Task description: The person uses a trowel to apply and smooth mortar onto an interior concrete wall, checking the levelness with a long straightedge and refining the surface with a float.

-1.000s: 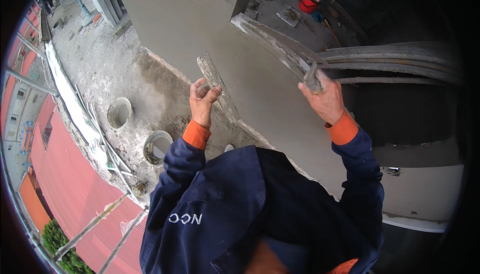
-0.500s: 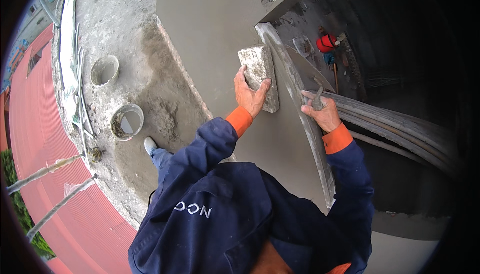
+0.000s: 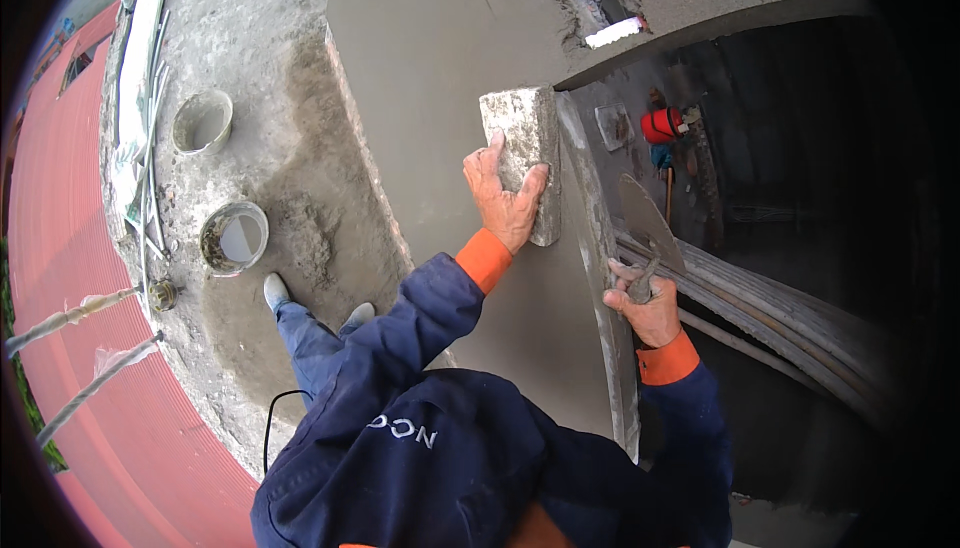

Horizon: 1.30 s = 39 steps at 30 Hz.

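Nearest lies the navy work jacket (image 3: 400,468), its orange-cuffed sleeves leading out to both hands. The right hand (image 3: 646,314) has its fingers curled around the handle of a pointed plastering trowel (image 3: 645,210); the blade angles up across the opening beside a pale edge strip (image 3: 588,173). Whether it touches the poles (image 3: 752,310) behind cannot be told.

The left hand (image 3: 502,203) clasps a plaster-caked rectangular block (image 3: 522,126), probably a float, with thumb and fingers spread over its near face and pinching inward. The block stands over the grey plastered wall (image 3: 430,78), just left of the strip; contact with the wall is hidden.

The step in hand looks like working the plaster along this edge, float in use and trowel in reserve. The next move calls for a firm left grip, the float flat to the wall, and the trowel clear of the strip.

Beyond are two mortar-smeared buckets (image 3: 209,248) on the rough concrete floor (image 3: 270,78), a red pail (image 3: 660,126) inside the opening, and a red corrugated roof (image 3: 70,298) far left.
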Each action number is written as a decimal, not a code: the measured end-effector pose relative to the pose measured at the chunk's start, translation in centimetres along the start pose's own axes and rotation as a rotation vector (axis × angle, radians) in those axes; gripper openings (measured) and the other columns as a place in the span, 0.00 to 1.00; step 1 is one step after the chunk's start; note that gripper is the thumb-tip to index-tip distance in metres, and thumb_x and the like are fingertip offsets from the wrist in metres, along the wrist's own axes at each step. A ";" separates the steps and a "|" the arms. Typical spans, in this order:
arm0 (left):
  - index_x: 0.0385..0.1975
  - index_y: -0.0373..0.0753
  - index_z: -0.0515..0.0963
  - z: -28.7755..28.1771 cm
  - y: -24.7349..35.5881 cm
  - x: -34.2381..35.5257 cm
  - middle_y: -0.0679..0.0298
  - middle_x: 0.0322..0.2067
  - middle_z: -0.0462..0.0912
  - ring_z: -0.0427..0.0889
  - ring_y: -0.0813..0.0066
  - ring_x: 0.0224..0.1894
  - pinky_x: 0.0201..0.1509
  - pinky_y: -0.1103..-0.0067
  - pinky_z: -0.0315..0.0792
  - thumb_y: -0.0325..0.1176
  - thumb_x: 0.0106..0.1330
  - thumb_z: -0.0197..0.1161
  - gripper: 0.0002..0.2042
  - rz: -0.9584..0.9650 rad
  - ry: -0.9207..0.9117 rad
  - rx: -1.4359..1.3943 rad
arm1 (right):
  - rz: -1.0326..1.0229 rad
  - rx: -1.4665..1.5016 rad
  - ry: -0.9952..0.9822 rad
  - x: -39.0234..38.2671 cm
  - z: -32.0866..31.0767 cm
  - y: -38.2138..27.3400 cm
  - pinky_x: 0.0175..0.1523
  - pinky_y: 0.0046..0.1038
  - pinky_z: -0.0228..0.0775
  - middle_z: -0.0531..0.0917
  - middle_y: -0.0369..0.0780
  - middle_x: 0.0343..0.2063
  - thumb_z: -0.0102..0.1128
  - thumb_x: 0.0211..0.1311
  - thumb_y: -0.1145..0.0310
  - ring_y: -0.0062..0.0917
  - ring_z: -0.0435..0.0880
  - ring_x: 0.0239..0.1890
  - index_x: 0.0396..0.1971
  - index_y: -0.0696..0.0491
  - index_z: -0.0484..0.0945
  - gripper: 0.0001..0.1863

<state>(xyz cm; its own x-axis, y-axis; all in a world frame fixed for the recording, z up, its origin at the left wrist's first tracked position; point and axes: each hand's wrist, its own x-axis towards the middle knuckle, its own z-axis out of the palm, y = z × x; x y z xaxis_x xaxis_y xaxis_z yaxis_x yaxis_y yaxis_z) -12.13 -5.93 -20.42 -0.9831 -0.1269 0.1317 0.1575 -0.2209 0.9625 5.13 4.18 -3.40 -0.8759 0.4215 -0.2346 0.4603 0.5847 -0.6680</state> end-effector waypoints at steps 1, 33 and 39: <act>0.56 0.36 0.67 -0.1 -0.6 1.6 0.53 0.45 0.66 0.66 0.58 0.49 0.56 0.67 0.62 0.43 0.54 0.69 0.31 -0.043 -0.003 0.033 | -0.009 0.005 0.003 0.5 -0.1 0.0 0.39 0.20 0.66 0.76 0.31 0.25 0.76 0.45 0.66 0.15 0.71 0.30 0.46 0.58 0.82 0.25; 0.52 0.37 0.69 -1.7 -3.9 8.4 0.49 0.47 0.68 0.66 0.51 0.52 0.55 0.62 0.65 0.43 0.52 0.69 0.29 0.133 -0.098 0.065 | -0.047 -0.007 0.052 0.3 0.6 0.0 0.38 0.19 0.65 0.73 0.30 0.24 0.73 0.46 0.74 0.15 0.69 0.29 0.46 0.59 0.81 0.23; 0.57 0.40 0.66 -5.8 -8.2 -2.3 0.47 0.55 0.65 0.64 0.48 0.57 0.61 0.58 0.61 0.39 0.49 0.69 0.33 0.206 -0.385 0.205 | -0.024 -0.013 0.058 0.1 0.6 -0.1 0.38 0.19 0.65 0.74 0.30 0.24 0.75 0.46 0.69 0.13 0.69 0.29 0.47 0.61 0.80 0.25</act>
<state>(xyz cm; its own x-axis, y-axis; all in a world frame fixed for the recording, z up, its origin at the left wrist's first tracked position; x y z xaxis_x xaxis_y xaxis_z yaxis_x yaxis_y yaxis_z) -10.62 -9.44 -29.99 -0.9026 0.2275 0.3655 0.3690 -0.0284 0.9290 4.94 3.74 -3.84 -0.8771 0.4463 -0.1774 0.4414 0.6036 -0.6639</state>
